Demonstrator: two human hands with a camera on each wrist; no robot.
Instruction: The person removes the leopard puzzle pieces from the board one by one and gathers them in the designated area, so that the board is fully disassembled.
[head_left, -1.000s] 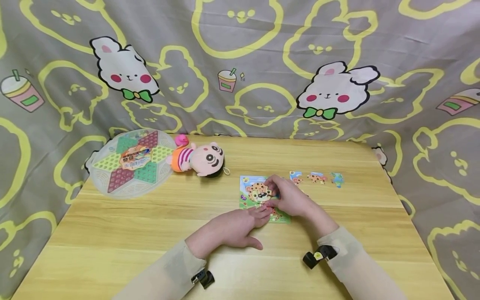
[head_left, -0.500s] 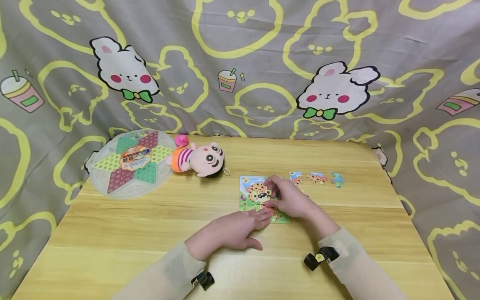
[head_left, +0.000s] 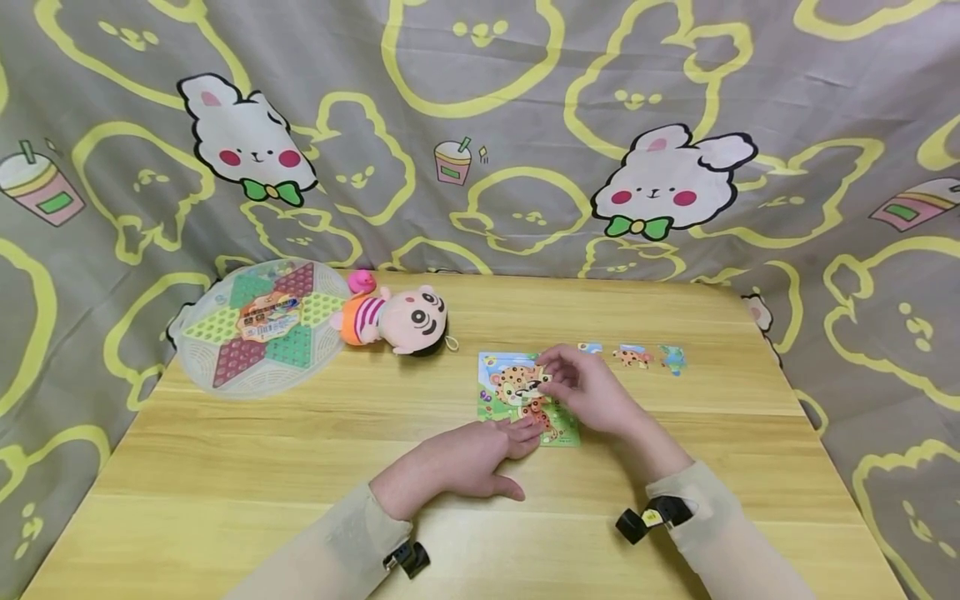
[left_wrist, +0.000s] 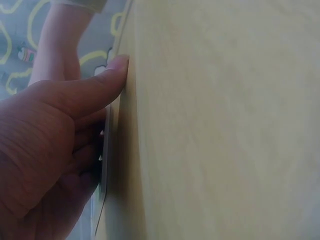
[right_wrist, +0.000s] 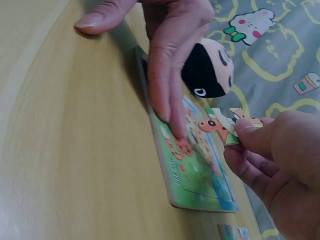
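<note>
A leopard jigsaw puzzle board (head_left: 567,438) lies on the wooden table. My left hand (head_left: 480,457) rests its straight fingers on the board's lower edge, thumb spread out toward me. My right hand (head_left: 596,392) pinches a puzzle piece (right_wrist: 223,125) between thumb and fingers, raised over the board in the right wrist view. The piece shows orange spotted and green print. In the left wrist view, the left thumb (left_wrist: 102,90) reaches past the board's edge. Part of the board is hidden under my hands.
Several loose puzzle pieces (head_left: 634,357) lie right of the board, near the right hand. To the left are a plush doll (head_left: 397,321), a small pink rubber duck (head_left: 362,282) and a round Chinese checkers board (head_left: 217,358). A patterned curtain (head_left: 525,100) hangs behind the table.
My right hand has risen slightly off the board and drawn a little to the right, with a puzzle piece now in its pinch. My left hand stays in place.
</note>
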